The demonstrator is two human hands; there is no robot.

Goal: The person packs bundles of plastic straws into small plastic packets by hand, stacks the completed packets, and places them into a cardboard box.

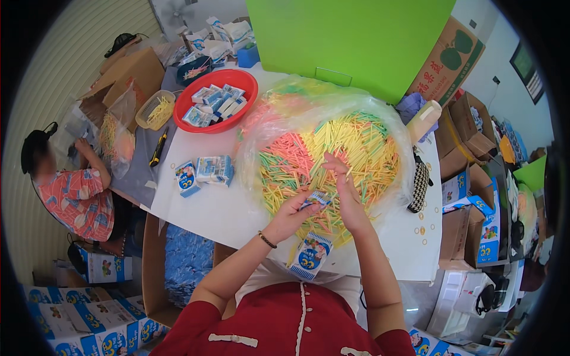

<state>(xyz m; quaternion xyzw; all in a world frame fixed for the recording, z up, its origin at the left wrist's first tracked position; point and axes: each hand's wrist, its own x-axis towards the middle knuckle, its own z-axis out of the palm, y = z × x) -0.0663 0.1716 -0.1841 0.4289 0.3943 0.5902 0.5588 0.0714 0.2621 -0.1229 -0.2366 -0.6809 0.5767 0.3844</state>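
A large clear plastic bag (252, 157) lies open on the table, full of thin pastel sticks (350, 139) in yellow, pink, green and orange. My left hand (290, 218) grips a small blue-and-white packet (316, 200) over the near side of the pile. Just right of it, my right hand (350, 199) is raised with its fingers stretched out and apart, over the sticks; a light stick shows by its fingertips, and I cannot tell whether it touches them. Against the table's front edge, right before me, rests a larger blue-and-white packet (310, 255).
A red basin (249, 98) holds several packets. Left of the bag are more packets (214, 170) and a yellow-black utility knife (158, 148). Rubber bands (423, 230) lie scattered at right. A person (74, 190) works at far left. Cardboard boxes (463, 237) stand along the right.
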